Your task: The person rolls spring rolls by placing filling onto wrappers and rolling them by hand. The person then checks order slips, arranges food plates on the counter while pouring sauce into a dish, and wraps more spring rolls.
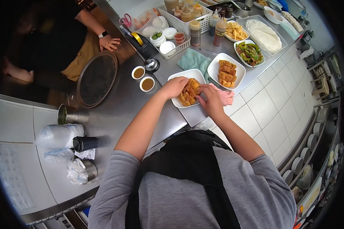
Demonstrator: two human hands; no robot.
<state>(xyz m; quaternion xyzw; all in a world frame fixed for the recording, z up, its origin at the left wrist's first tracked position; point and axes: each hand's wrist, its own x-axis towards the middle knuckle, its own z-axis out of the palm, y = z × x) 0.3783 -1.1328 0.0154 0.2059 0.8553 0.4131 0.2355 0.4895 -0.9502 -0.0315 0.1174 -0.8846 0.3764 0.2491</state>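
Observation:
A white square dish (186,104) near the counter's front edge holds chopped, golden-brown crispy fried meat (190,92). My left hand (174,87) reaches over its left rim, fingers closed against the pieces. From the right, my right hand (210,97) has its fingers bent and pressed to the same pile; some fingertips are hidden by the food. A second white dish (238,76) with a row of similar meat pieces (227,73) stands to the right. Two small cups of brown sauce (146,84) sit left of my left hand.
A pink cloth (226,97) lies beside my right hand, a teal cloth (192,61) behind the dish. A call bell (151,65), round dark tray (98,79), sauce bottles (219,32) and green pepper dish (250,52) surround the area. Another person's hand (110,42) rests at upper left.

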